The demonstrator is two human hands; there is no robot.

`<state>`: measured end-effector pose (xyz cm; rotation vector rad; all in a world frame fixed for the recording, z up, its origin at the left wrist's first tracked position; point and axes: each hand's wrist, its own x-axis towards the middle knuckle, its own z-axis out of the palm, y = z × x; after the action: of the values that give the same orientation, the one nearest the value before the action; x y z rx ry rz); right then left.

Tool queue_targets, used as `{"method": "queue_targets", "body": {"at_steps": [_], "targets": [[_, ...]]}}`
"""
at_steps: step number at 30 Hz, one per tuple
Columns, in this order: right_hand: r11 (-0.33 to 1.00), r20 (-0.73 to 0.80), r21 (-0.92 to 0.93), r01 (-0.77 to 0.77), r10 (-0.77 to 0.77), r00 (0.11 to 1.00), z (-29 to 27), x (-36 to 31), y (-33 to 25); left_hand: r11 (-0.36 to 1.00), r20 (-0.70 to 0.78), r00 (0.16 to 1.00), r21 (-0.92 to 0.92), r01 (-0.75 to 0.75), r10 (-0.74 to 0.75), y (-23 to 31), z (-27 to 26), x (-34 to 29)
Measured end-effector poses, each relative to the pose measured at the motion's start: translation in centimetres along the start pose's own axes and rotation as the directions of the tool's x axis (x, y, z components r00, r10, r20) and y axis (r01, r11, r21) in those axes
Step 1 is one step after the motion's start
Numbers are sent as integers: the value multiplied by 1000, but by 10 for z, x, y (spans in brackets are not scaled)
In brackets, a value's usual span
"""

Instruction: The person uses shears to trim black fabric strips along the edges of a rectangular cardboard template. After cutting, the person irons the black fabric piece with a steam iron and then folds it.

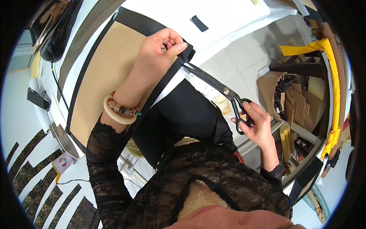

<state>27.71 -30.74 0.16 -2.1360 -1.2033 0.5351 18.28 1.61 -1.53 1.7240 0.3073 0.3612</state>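
Note:
A large tan board with a black border lies slantwise on the white table. At its upper right corner my left hand pinches the black edging strip between thumb and fingers. My right hand has its fingers through the handle loops of long black scissors. The scissors point up and left, and their tips meet the black strip just below my left fingertips. How far the blades are apart there is hard to make out.
A small black scrap lies on the white table. To the right, a cardboard box holds flat offcuts, beside yellow material draped over an edge. Patterned dark strips lie at lower left, near a phone-like device.

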Motion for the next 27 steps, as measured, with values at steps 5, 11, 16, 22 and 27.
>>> {"method": "queue_targets", "body": {"at_steps": [5, 11, 16, 22, 27], "targets": [[995, -49, -76, 65, -69, 996, 3, -3, 2, 1000, -25, 999, -1, -29, 29, -1, 2, 0], [1000, -10, 2, 7, -7, 1000, -1, -2, -4, 999, 4, 1000, 47, -13, 13, -2, -1, 0], [999, 1, 38, -15, 15, 1000, 0, -3, -5, 999, 18, 1000, 40, 1, -1, -1, -2, -1], [996, 4, 88, -22, 22, 1000, -2, 0, -9, 999, 13, 1000, 40, 15, -15, -1, -2, -2], [997, 2, 77, -20, 20, 1000, -1, -2, -11, 998, -31, 999, 54, -35, 37, -1, 1, -1]]}}
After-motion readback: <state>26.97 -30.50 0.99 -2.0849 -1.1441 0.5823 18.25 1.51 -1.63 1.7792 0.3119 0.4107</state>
